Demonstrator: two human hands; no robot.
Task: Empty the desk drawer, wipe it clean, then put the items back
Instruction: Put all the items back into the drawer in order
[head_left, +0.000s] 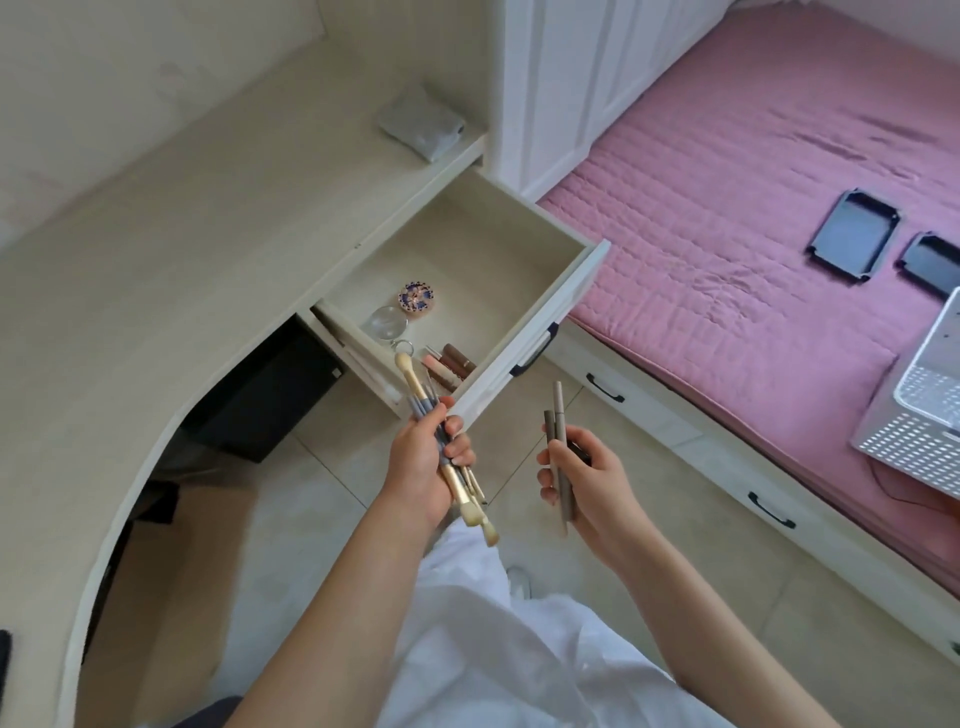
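Soft even daylight, bright and slightly washed out, dark shadow under the surface (171, 249) left of the hands, faint shadows inside the drawer (467, 270) above them, wide-angle bending at edges, mild overall softness

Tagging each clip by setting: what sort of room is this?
Most likely a bedroom: a pink quilted bed beside a built-in desk, whose open drawer holds cosmetics, with makeup brushes in hand.

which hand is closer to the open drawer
Left. The left hand holds makeup brushes just below the drawer front corner; the right hand sits farther right.
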